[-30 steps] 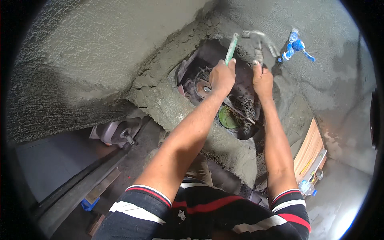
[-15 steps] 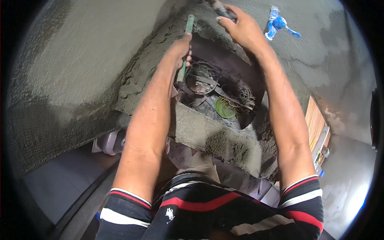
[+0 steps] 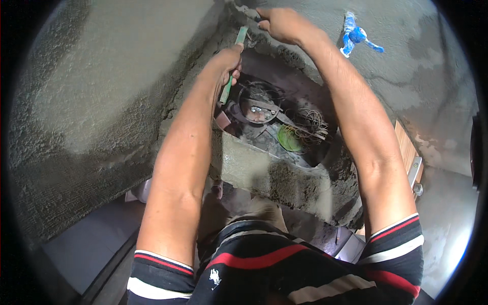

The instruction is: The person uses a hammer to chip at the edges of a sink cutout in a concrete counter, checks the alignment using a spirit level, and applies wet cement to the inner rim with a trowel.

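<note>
My left hand (image 3: 227, 62) is closed around a flat green bar (image 3: 241, 35), whose two ends stick out above and below the fingers. The bar lies against rough wet mortar (image 3: 203, 76) beside the corner. My right hand (image 3: 282, 24) is up at the far corner between the two plastered surfaces. Its fingers are closed on a mortar-smeared tool (image 3: 245, 10); most of it is hidden, so I cannot tell its kind. Below both hands is a recess with a mortar-covered front ledge (image 3: 244, 160).
Inside the recess are a round dark pan (image 3: 241, 108) holding metal pieces, tangled wire (image 3: 314, 122) and a green disc (image 3: 288, 138). A blue-and-white wrapped fitting (image 3: 357, 35) sticks out of the right wall. Wooden board (image 3: 405, 145) and a level-like bar (image 3: 415, 170) stand at right.
My right hand has moved left and toward the corner with its tool, and the wrist has turned. My left hand and the green bar have shifted slightly down and left.
</note>
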Demonstrator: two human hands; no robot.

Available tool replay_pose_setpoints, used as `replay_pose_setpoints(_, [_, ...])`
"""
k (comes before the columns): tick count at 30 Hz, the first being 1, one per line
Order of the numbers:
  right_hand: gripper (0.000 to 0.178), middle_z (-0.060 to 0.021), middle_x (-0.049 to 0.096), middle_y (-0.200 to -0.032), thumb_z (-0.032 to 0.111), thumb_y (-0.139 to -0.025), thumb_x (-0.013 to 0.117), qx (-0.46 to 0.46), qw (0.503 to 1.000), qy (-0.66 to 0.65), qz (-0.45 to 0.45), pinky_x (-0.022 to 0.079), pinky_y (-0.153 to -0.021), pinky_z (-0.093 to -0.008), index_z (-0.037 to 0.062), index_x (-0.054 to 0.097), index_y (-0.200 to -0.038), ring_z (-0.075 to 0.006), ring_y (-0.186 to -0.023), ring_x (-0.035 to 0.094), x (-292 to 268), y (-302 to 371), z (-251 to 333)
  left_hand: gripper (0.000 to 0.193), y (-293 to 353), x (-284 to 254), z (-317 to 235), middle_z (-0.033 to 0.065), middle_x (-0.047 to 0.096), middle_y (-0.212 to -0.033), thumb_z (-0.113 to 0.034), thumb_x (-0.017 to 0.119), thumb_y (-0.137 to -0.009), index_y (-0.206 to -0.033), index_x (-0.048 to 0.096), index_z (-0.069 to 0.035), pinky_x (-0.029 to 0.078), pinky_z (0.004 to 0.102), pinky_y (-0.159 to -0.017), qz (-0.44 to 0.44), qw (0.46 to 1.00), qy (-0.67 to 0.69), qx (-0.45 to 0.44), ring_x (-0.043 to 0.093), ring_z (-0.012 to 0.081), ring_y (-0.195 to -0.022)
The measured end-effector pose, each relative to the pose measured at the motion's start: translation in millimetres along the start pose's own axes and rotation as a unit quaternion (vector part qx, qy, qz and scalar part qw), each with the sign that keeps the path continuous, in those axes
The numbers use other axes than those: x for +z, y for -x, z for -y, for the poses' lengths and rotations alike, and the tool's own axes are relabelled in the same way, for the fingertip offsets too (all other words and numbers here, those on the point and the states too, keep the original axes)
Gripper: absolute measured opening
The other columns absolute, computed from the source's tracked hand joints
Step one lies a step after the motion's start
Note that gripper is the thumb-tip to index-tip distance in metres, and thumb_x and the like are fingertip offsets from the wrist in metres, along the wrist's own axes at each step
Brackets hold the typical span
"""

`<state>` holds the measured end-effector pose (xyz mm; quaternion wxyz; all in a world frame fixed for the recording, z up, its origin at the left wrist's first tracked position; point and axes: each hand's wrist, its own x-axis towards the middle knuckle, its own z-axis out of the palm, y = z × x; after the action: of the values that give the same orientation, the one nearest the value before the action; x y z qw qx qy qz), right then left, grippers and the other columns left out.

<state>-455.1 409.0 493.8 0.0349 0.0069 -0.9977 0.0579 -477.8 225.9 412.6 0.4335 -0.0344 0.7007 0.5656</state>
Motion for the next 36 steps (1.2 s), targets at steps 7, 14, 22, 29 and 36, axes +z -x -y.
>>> replay_pose_setpoints(7, [0.045,-0.0217,0.067,-0.123,0.033,-0.099,0.060,0.049,0.997,-0.059,-0.014,0.050,-0.098,-0.0492,0.0176,0.058,-0.141,-0.0409,-0.117,0.063,-8,16,27,0.050,-4,-16,5,0.0014,0.045,-0.063,-0.053,0.039,-0.106,-0.085,0.049,-0.009,0.035,0.0349,-0.040,0.014,1.000,-0.010,-0.004,0.038,0.0139,-0.044])
replay_pose_setpoints(14, [0.052,-0.0235,0.067,-0.124,0.036,-0.098,0.063,0.115,0.986,-0.079,0.086,0.050,-0.099,-0.0457,0.0187,0.053,-0.146,-0.0423,-0.116,0.064,24,83,-5,0.057,-8,37,47,0.0020,0.046,-0.058,-0.055,0.043,-0.105,-0.082,0.055,-0.004,0.034,0.0333,-0.037,0.019,0.994,-0.108,-0.029,0.040,0.0136,-0.042])
replay_pose_setpoints(22, [0.058,-0.0268,0.071,-0.108,0.048,-0.095,0.066,0.118,0.952,-0.251,-0.130,0.053,-0.092,-0.0452,0.0007,0.063,-0.129,-0.0422,-0.104,0.069,-25,143,-13,0.052,38,-10,12,-0.0043,0.043,-0.059,-0.058,0.050,-0.101,-0.089,0.056,-0.008,0.030,0.0297,-0.038,-0.015,0.997,-0.081,0.015,0.036,0.0087,-0.044])
replay_pose_setpoints(29, [0.050,-0.0260,0.069,-0.084,0.046,-0.094,0.064,0.186,0.954,-0.230,-0.051,0.053,-0.077,-0.0483,-0.0039,0.066,-0.099,-0.0415,-0.082,0.069,-34,150,-3,0.053,22,-5,5,-0.0028,0.043,-0.060,-0.059,0.051,-0.101,-0.087,0.056,-0.008,0.029,0.0302,-0.040,-0.019,0.996,-0.044,0.068,0.036,0.0091,-0.043])
replay_pose_setpoints(36, [0.049,-0.0263,0.068,-0.084,0.046,-0.096,0.063,0.163,0.949,-0.238,-0.129,0.052,-0.076,-0.0498,-0.0035,0.064,-0.095,-0.0432,-0.084,0.069,-18,141,-3,0.054,12,1,14,-0.0020,0.042,-0.059,-0.059,0.051,-0.101,-0.085,0.056,-0.008,0.029,0.0331,-0.040,-0.020,0.991,-0.092,0.091,0.037,0.0117,-0.043])
